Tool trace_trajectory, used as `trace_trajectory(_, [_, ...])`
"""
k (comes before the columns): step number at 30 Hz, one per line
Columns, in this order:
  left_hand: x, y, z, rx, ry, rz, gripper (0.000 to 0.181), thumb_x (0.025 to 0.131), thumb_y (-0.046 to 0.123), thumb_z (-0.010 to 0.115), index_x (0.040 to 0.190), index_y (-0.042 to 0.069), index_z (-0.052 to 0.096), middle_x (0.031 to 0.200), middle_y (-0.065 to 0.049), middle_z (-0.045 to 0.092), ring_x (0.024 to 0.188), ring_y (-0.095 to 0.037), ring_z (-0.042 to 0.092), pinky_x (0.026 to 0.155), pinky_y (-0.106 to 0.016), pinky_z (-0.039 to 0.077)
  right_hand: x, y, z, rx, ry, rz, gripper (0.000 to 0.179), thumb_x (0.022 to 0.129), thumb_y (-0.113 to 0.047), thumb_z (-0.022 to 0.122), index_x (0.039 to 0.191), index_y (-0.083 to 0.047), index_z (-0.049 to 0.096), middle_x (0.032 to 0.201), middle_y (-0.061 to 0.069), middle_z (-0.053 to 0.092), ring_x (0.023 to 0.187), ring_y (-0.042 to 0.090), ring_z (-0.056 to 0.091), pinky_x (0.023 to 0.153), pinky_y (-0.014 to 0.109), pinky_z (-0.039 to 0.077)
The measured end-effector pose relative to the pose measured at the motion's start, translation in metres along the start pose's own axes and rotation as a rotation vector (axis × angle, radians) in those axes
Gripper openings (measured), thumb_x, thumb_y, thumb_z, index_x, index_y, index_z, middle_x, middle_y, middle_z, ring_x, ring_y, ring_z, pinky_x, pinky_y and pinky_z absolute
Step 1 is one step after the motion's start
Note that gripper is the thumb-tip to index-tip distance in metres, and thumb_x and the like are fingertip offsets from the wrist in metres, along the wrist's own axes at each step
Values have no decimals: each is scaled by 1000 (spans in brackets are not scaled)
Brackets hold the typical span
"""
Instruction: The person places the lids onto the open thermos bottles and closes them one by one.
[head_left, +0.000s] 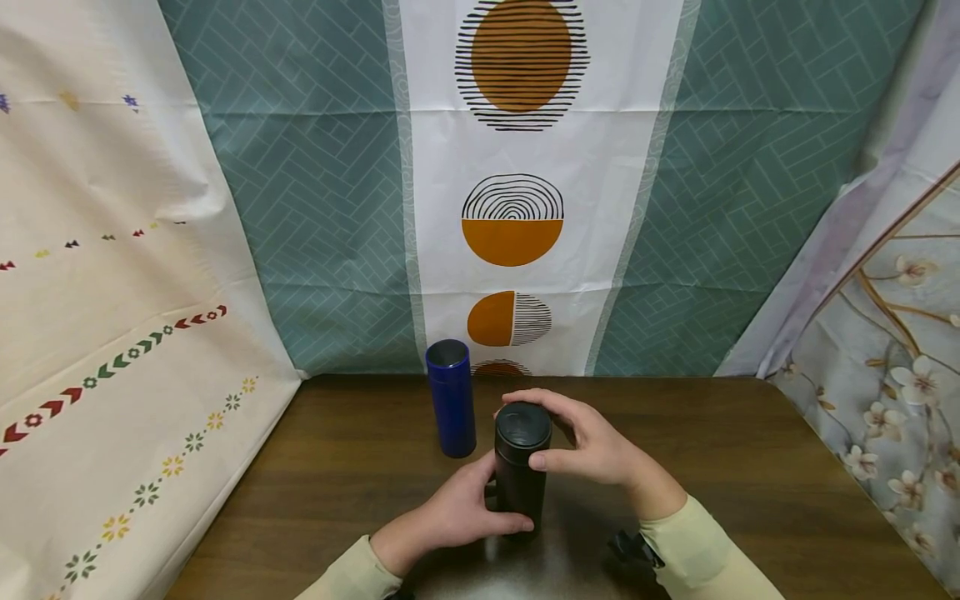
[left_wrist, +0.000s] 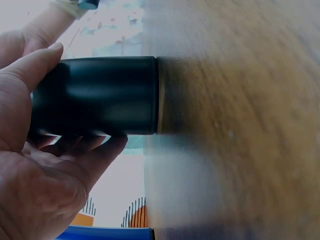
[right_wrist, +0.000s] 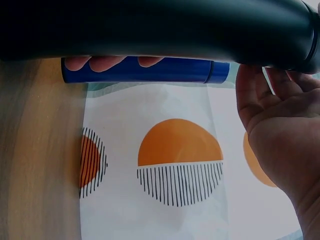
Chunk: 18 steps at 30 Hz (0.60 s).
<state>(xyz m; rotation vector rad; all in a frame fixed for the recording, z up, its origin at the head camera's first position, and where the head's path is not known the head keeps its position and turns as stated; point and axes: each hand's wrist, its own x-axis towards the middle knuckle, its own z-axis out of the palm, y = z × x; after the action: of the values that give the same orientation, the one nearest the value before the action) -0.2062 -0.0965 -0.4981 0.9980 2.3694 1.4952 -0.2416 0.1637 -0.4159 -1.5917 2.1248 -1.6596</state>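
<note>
A black thermos flask [head_left: 519,492] stands upright at the front middle of the table, its round black lid [head_left: 524,425] on top. My left hand [head_left: 461,508] grips the body from the left, thumb across the front and fingers behind. Around the lid curls my right hand [head_left: 600,446], with the thumb on the near side and fingers on the far side. In the left wrist view the flask's base [left_wrist: 154,95] is at the table surface. Behind and to the left stands a blue flask [head_left: 453,408] with a dark top; neither hand touches it.
The brown wooden table [head_left: 337,475] ends at a patterned teal and white cloth [head_left: 322,208] hanging behind it. A cream embroidered cloth [head_left: 112,333] hangs at the left, a floral cloth [head_left: 900,417] at the right.
</note>
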Motion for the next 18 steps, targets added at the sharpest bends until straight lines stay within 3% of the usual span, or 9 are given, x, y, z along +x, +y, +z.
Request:
trace_trajectory(5, [0,0,0,3,2,7,78,92,33,95,158,34,52,142,10,70,128,-13,68,111,-41,54,-1,-2,0,-62,53,40,67,94,-10,87,155,-15,60,145,17,69,130,43,65,116,50,50])
trace_trajectory(18, [0,1,0,3,-2,2,77,92,33,95,157,33,53,142,9,69,128,-13,68,111,-40,54,1,-3,2,-57,97,83,71,86,-13,96,148,-17,61,134,22,70,119,44,66,110,48,52])
